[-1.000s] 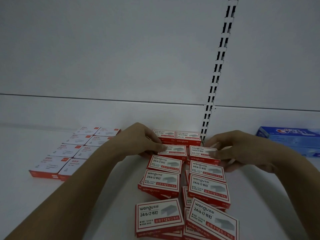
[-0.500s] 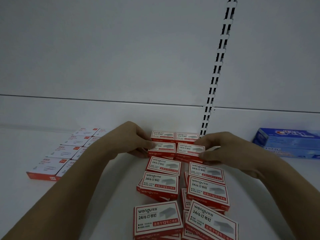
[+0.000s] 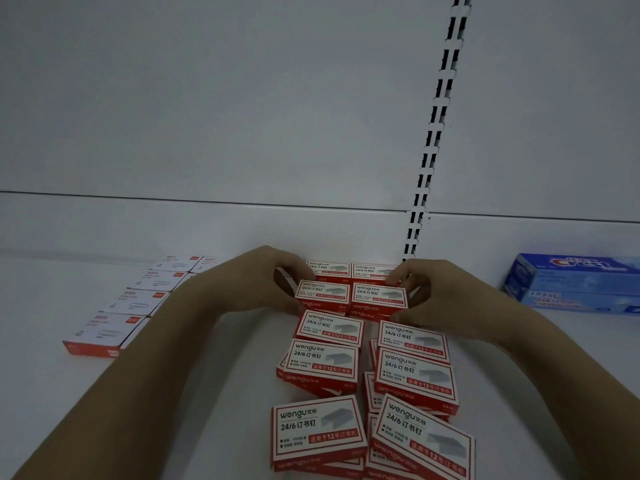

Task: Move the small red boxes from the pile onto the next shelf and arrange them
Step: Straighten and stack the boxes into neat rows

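- Shelving [image 3: 173, 393] in white spans the whole view, with a slotted upright [image 3: 438, 133] running up the back panel right of centre.
- Red boxes [image 3: 322, 363] lie in two loose columns from the near edge toward the back panel; the far rows sit fairly square, the near ones are skewed and overlap the boxes beneath them.
- A blue carton [image 3: 571, 285] rests at the far right, well apart from the columns.
- White-topped boxes [image 3: 138, 299] with red ends form a neat double row at the far left.
- The left hand [image 3: 256, 282] has its fingers curled round the left end of the second-row left box [image 3: 323, 293], thumb on the near side.
- The right hand [image 3: 440, 296] curls likewise round the right end of the second-row right box [image 3: 379, 296].
- This pair sits just beside the far row [image 3: 349, 270] against the back panel; whether the rows touch I cannot tell.
- To finish the step well, I judge both hands should press inward evenly so the pair closes its centre seam, then slide it back flush with the far row, keeping the edges parallel to the panel.
- Uneven pressure would likely twist one box or nudge the far row askew, so light, level pushes suit these small, light cartons.
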Demonstrator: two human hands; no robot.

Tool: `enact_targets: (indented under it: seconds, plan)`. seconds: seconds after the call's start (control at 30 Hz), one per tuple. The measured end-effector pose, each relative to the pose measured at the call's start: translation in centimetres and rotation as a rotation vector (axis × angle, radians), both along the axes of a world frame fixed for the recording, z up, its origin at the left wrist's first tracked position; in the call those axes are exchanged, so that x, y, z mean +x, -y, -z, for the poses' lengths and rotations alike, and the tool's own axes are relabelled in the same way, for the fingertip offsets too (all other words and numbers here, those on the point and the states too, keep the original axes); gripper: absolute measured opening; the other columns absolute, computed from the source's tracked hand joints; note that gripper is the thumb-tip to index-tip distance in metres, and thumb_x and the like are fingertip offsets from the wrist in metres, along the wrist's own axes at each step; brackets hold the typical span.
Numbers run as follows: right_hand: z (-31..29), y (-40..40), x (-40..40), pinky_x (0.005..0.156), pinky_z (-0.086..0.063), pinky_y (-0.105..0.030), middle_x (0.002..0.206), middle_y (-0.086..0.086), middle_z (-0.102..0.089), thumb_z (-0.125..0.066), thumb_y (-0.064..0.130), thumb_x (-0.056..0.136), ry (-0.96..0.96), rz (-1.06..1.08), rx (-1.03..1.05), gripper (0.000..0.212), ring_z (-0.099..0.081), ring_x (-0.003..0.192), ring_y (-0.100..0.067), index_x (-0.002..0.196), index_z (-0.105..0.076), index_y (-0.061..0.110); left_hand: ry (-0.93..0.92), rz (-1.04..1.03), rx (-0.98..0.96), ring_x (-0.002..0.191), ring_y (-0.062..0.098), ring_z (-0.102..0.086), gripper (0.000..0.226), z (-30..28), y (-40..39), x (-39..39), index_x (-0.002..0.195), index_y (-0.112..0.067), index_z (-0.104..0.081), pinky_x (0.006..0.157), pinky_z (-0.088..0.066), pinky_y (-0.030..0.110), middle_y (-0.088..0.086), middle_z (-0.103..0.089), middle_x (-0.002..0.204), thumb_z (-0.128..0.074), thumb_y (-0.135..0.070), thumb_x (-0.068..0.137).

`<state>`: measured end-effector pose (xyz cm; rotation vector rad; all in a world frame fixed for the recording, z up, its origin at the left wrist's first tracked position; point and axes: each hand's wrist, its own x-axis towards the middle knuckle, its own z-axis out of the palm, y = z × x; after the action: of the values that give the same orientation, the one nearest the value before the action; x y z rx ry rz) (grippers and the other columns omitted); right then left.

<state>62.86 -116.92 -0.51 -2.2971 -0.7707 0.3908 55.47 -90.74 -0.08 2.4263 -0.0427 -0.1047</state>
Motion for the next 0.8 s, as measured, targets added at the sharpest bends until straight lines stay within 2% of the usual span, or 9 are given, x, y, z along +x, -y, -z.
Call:
enact_targets:
  seconds: [0.17,0.37,0.63,0.8]
  plan:
    - [0.08,0.55,0.17,0.067,-0.061,-0.025,0.098,0.009,-0.069,-0.079,0.024,0.077,0.056,0.000,-0.044,0.031,-0.071,0.080,-0.008,0.101,-0.060,0.030,0.062,0.000,0.076,0.085,0.005,-0.066,0.040,0.76,0.10,0.36,0.104,-0.033,-0.063,0.078,-0.055,0.022,-0.014,-0.065,0.102,-0.083,-0.031,0.070]
    - [0.16,0.28,-0.21,0.056,-0.054,-0.014,0.099,0.016,-0.062,-0.078,0.027,0.078,0.109,0.006,-0.060,0.030,-0.068,0.079,-0.007,0.101,-0.059,0.032,0.129,-0.010,0.121,0.078,-0.001,-0.065,0.041,0.76,0.28,0.43,0.099,-0.032,-0.057,0.067,-0.052,0.014,-0.016,-0.065,0.094,-0.084,-0.033,0.068]
    - [0.08,0.50,-0.08,0.054,-0.052,-0.012,0.092,0.017,-0.063,-0.079,0.024,0.077,0.153,0.029,-0.067,0.030,-0.067,0.075,-0.003,0.096,-0.058,0.033,0.164,-0.027,0.113,0.076,0.003,-0.066,0.040,0.53,0.46,0.22,0.095,-0.028,-0.056,0.067,-0.054,0.016,-0.014,-0.068,0.091,-0.085,-0.032,0.067]
    - [0.48,0.31,-0.01,0.057,-0.054,-0.015,0.100,0.014,-0.061,-0.079,0.025,0.076,0.184,0.034,-0.056,0.032,-0.066,0.079,-0.005,0.099,-0.058,0.032,0.175,-0.030,0.125,0.075,0.002,-0.065,0.042,0.68,0.73,0.22,0.096,-0.027,-0.054,0.063,-0.052,0.012,-0.015,-0.067,0.088,-0.085,-0.031,0.067]
